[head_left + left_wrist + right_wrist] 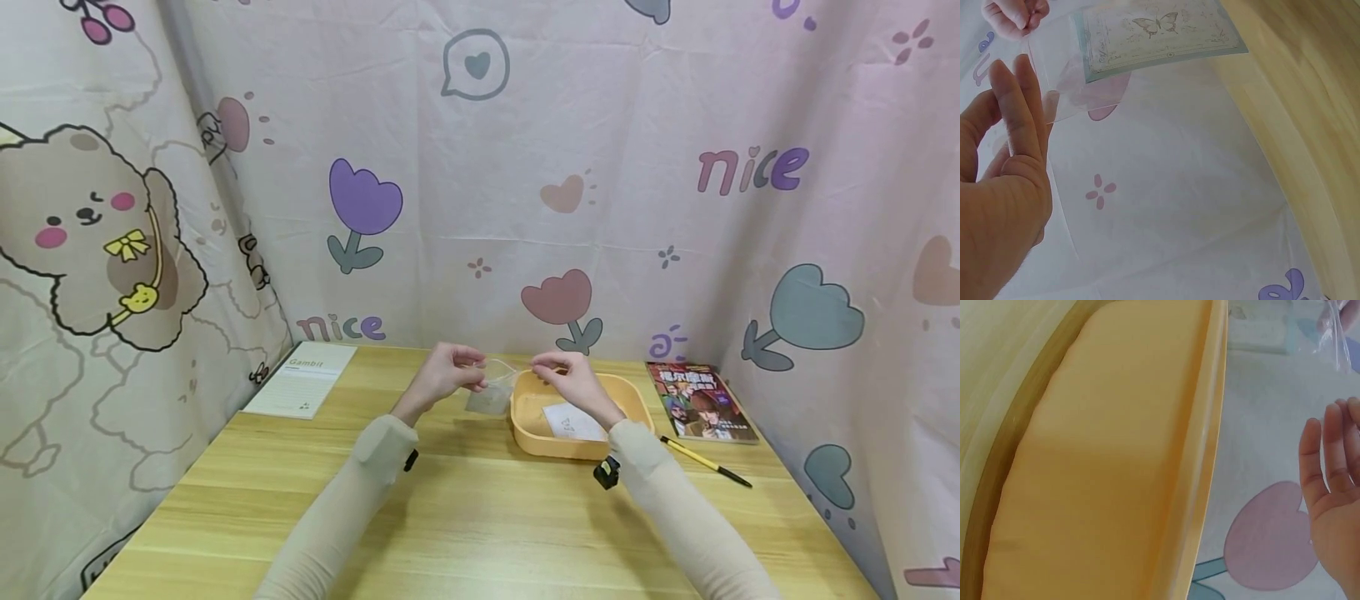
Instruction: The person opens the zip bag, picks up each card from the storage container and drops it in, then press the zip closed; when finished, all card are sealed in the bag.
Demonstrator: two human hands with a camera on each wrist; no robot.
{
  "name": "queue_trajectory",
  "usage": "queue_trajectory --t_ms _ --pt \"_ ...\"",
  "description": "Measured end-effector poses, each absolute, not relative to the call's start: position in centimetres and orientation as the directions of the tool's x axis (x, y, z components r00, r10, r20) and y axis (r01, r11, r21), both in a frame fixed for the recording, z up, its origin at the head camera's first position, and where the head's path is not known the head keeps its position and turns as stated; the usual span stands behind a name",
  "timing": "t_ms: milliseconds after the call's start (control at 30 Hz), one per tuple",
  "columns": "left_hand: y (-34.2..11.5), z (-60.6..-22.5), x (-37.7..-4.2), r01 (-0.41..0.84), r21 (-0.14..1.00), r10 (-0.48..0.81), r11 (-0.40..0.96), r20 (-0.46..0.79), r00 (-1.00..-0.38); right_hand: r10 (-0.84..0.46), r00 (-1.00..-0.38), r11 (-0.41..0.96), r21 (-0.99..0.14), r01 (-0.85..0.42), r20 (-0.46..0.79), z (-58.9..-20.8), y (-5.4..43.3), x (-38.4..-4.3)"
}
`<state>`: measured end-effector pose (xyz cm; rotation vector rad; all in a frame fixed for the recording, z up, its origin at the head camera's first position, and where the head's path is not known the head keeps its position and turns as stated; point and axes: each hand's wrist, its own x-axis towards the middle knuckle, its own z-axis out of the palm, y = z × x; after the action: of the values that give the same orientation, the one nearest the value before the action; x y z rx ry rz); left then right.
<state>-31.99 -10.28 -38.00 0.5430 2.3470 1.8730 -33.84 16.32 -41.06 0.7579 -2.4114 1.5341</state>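
Observation:
A clear plastic bag (1063, 69) hangs above the table with a butterfly-printed card (1163, 28) inside, pale with a green-grey border. My left hand (453, 371) holds the bag by its upper edge, its fingers partly behind the film (1019, 137). Facing it, my right hand (573, 382) pinches the other end of the film, thumb and fingertips together at the bag's corner in the left wrist view. The right wrist view cuts off part of this hand (1341, 494); its other fingers are loosely bent. Below and beside it stands a yellow tray (558, 447).
A white printed sheet (573, 422) lies in the tray. To the right are a yellow-and-black pen (705, 461) and a colourful magazine (701, 404). A white notepad (300, 383) lies at the table's back left. Patterned curtains (465, 208) hang behind the wooden table (465, 517).

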Motion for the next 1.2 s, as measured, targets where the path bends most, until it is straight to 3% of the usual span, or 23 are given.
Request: queue_trajectory --t_ms 633,1200 --pt "-10.3 -38.0 -32.1 0.185 0.958 0.332 0.219 0.105 -0.938 -0.445 -0.884 0.466 -0.806 -0.366 0.145 -43.3 20.9 -34.9" --pt "-10.1 -36.2 -30.0 0.206 0.95 0.304 0.235 0.129 -0.944 -0.491 -0.867 0.598 -0.692 -0.404 0.082 -45.9 23.6 -36.0"
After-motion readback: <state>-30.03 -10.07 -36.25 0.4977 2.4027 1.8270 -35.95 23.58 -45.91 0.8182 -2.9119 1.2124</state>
